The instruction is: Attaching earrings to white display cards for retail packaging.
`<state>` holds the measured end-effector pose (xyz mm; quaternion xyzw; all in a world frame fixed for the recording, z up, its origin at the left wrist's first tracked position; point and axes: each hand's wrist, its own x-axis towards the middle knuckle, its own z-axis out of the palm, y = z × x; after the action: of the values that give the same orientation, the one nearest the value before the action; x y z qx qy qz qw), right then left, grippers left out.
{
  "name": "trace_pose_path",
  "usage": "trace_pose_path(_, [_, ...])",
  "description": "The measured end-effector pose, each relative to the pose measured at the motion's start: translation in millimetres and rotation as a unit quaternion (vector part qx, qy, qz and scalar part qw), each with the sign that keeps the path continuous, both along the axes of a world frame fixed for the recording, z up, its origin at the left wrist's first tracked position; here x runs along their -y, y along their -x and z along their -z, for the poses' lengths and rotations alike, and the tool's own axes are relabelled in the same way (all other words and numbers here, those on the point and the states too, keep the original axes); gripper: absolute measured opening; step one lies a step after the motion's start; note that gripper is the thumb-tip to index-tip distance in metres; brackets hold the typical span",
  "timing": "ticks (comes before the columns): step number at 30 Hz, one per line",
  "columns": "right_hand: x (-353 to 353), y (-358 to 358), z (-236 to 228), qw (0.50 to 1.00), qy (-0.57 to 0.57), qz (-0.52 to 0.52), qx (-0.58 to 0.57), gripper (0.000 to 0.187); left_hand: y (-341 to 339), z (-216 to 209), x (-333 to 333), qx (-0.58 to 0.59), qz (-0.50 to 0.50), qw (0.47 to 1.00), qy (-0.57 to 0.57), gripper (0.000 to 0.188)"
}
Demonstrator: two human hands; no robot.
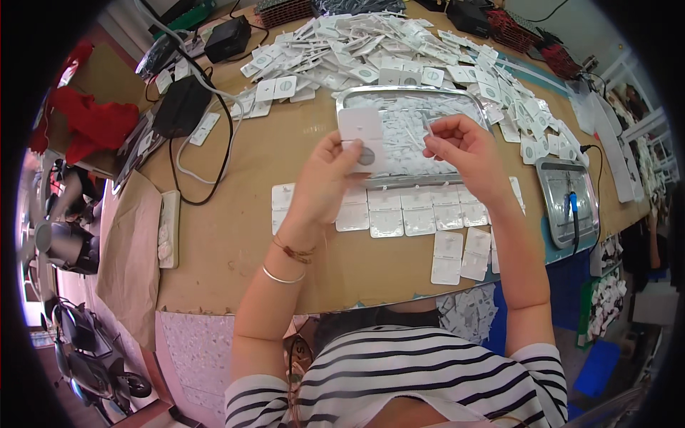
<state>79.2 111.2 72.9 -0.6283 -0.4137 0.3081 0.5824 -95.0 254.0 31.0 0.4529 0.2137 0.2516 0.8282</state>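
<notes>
My left hand is closed on a white card with a grey round mark, held upright above the near left part of a metal tray. Over the tray's right side, my right hand pinches a small, thin white piece, too small to name surely. Loose little white pieces fill the tray. Just in front of it lies a row of white cards, partly hidden by my forearms. More cards lie nearer to me.
A big heap of white cards spreads across the far table and down its right side. A smaller metal tray at right holds a blue-and-black pen-like tool. Black cables and a black box lie at left, near brown paper.
</notes>
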Motion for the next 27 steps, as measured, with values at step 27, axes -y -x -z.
trace_pose_path(27, [11.6,44.5,0.3,0.996,0.015,0.06,-0.061,0.014,11.6,-27.1,51.3,0.015,-0.003,0.989,-0.147,0.025])
